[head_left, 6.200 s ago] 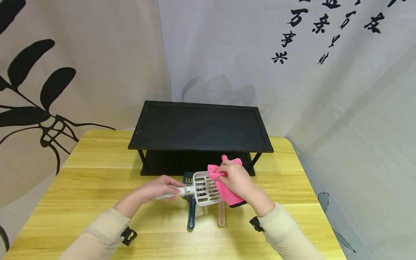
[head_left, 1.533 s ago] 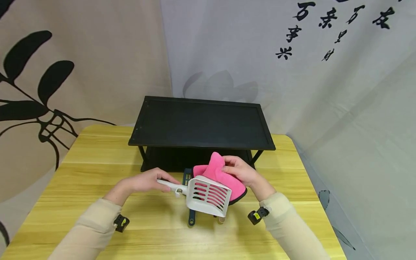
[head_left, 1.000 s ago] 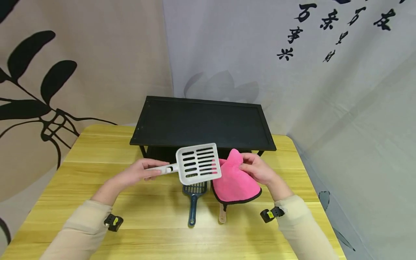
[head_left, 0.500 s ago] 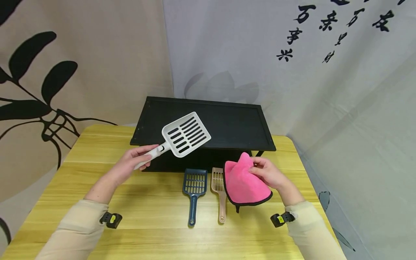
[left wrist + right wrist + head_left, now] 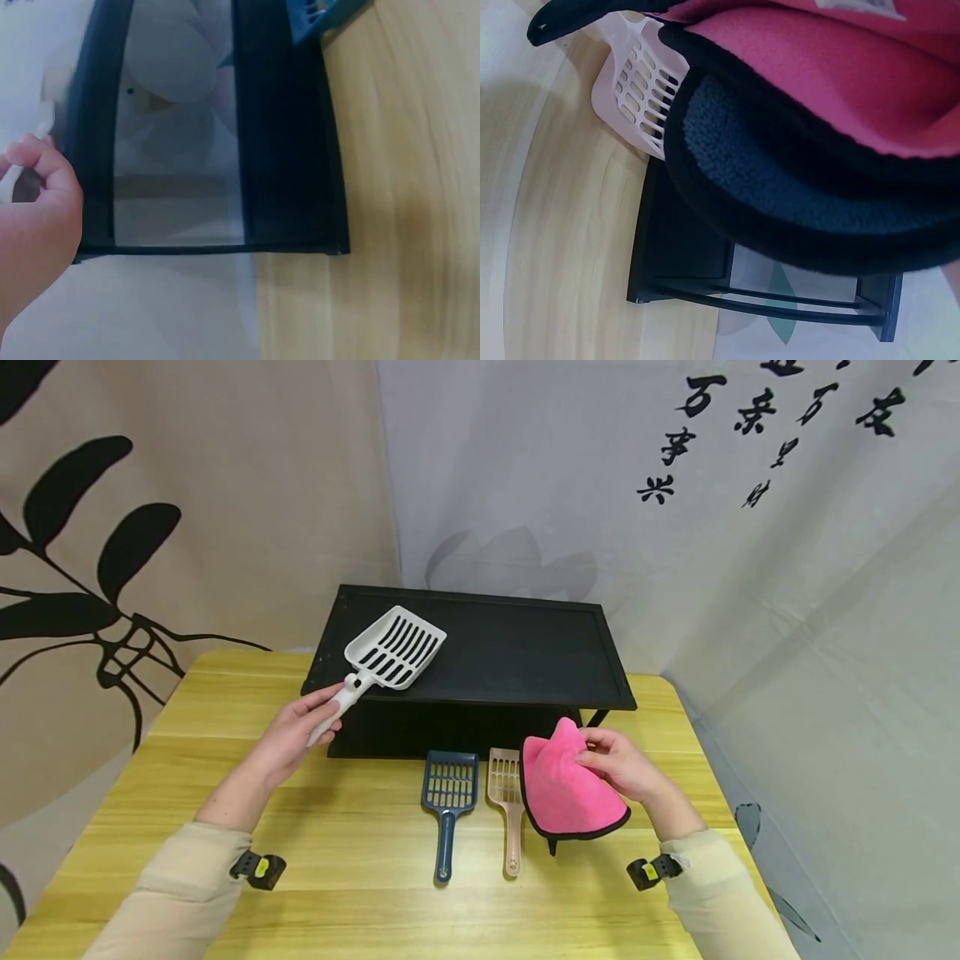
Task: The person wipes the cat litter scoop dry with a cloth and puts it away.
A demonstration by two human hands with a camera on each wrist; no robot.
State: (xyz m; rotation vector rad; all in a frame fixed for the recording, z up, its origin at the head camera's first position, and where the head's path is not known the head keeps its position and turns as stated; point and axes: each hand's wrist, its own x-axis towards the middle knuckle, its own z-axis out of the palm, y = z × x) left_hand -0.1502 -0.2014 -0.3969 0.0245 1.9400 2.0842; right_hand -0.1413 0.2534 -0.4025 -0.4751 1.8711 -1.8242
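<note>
My left hand point(image 5: 294, 735) grips the handle of a white slotted litter scoop point(image 5: 396, 647). The scoop is tilted, its head in front of the black shelf's upper board. My right hand point(image 5: 618, 762) pinches a pink cloth point(image 5: 566, 781) with black edging, which hangs over the table. Seen from the right wrist, the underside of the cloth point(image 5: 742, 157) is dark blue and fluffy. A dark blue litter scoop point(image 5: 450, 785) lies on the table, and right of it a beige litter scoop point(image 5: 512, 810), its edge partly covered by the cloth.
A black two-tier shelf point(image 5: 495, 652) stands at the back of the wooden table point(image 5: 345, 877). Behind it hangs a pale curtain point(image 5: 510, 468) with dark leaf prints and characters. Both lying scoops have their heads near the shelf's front edge.
The white scoop, earlier against the pink cloth, has moved up and left with my left hand. My right hand has drawn the cloth right, uncovering more of both lying scoops.
</note>
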